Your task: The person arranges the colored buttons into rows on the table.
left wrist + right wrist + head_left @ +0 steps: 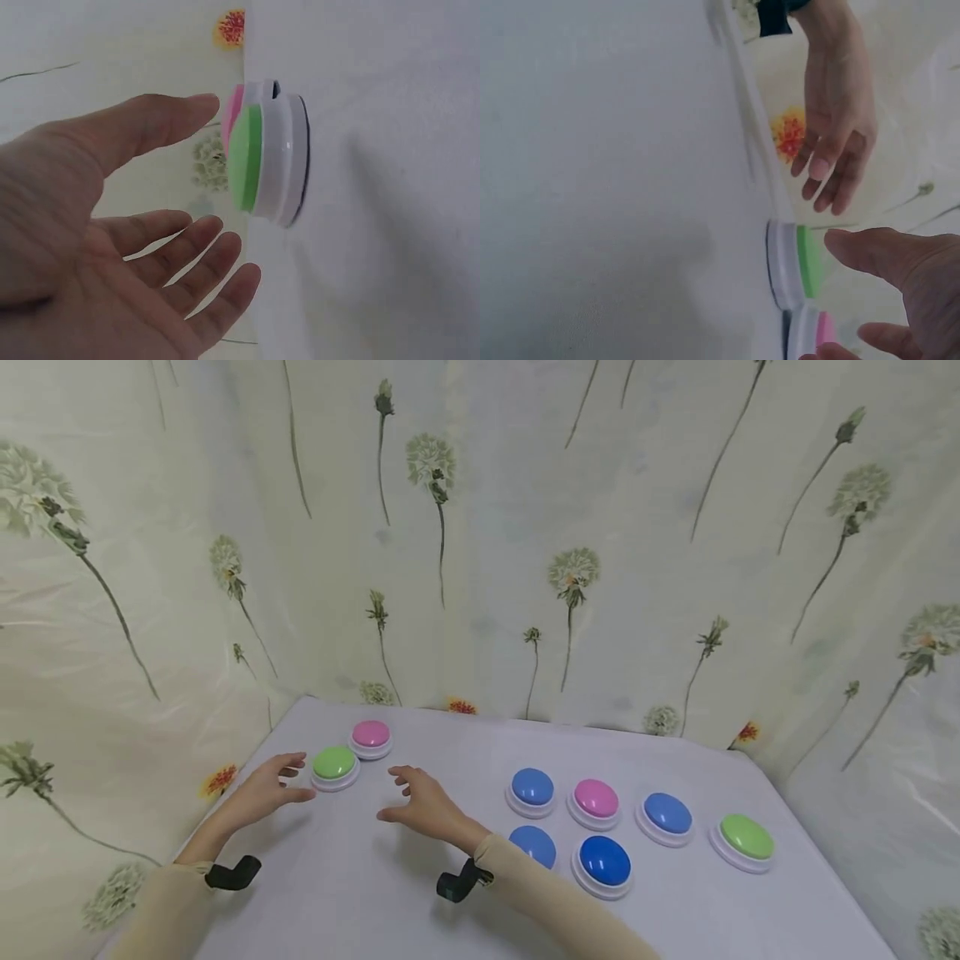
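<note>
At the table's left side a round push button with a green top (334, 763) and white base touches a pink-topped button (371, 734) just behind it. My left hand (268, 789) hovers left of the green button, fingers loosely bent and apart from it; the left wrist view shows its palm (112, 247) holding nothing. Right of the two buttons, my right hand (427, 803) hangs above the table with thumb and fingers spread, also holding nothing. In the right wrist view, the green button (808, 262) lies beyond the right thumb.
More buttons stand to the right: several blue ones, including a dark blue one (605, 862), a pink one (597, 798) and a green one (746, 837). My right forearm partly covers a blue button (534, 845). Flower-printed cloth (495, 527) hangs around the white table (450, 747).
</note>
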Action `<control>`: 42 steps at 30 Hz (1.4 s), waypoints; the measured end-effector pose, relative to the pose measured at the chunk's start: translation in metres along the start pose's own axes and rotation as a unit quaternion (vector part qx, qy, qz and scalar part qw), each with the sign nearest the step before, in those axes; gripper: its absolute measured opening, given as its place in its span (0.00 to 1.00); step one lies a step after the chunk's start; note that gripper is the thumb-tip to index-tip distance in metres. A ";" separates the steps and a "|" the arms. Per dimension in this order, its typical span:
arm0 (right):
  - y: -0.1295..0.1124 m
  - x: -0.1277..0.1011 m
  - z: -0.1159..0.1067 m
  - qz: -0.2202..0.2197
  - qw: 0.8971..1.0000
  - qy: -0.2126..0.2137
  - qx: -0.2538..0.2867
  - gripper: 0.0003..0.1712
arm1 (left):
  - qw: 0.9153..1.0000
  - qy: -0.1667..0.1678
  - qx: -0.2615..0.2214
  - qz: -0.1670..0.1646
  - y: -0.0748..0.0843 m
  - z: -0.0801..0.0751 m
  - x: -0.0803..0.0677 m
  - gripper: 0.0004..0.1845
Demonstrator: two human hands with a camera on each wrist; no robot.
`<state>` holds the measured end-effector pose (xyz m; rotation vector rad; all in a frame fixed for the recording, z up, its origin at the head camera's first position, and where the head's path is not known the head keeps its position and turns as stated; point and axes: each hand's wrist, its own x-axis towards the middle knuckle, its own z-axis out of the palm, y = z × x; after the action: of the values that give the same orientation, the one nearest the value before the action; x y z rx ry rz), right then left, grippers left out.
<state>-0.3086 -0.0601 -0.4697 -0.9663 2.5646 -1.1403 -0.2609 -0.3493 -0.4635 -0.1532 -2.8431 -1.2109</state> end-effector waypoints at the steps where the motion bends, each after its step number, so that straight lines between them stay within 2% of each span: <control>1: 0.002 0.004 0.003 0.008 1.000 0.002 0.002 0.41 | 1.000 -0.015 -0.001 -0.011 -0.003 0.001 0.002 0.41; 4: 0.007 0.015 0.012 0.028 1.000 0.006 0.005 0.43 | 0.998 -0.050 0.004 -0.032 -0.011 0.004 0.011 0.46; 7: 0.007 0.027 0.020 0.038 0.999 0.007 0.000 0.45 | 0.997 -0.065 0.008 -0.037 -0.018 0.007 0.019 0.48; 15: 0.003 0.054 0.036 0.046 0.999 -0.005 -0.008 0.48 | 0.997 -0.068 -0.007 -0.025 -0.035 0.011 0.039 0.46; 23: 0.006 0.072 0.046 0.066 0.998 -0.018 0.005 0.48 | 0.997 -0.073 -0.011 -0.026 -0.047 0.013 0.048 0.46; 27: 0.006 0.078 0.049 0.060 0.998 -0.019 0.006 0.44 | 0.998 -0.059 -0.019 -0.028 -0.049 0.014 0.049 0.41; 33: 0.003 0.084 0.053 -0.004 1.000 0.004 0.020 0.38 | 0.999 -0.027 -0.020 -0.011 -0.048 0.018 0.049 0.32; 37: 0.004 0.085 0.056 -0.036 0.999 0.024 0.027 0.37 | 0.999 -0.015 -0.026 -0.011 -0.048 0.020 0.049 0.28; 42: 0.006 0.085 0.059 -0.018 0.999 0.049 0.006 0.31 | 0.999 -0.016 -0.032 0.007 -0.049 0.022 0.046 0.24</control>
<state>-0.3539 -0.1459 -0.5067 -0.9824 2.6225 -1.2420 -0.3126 -0.3644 -0.5099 -0.1966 -2.8264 -1.3089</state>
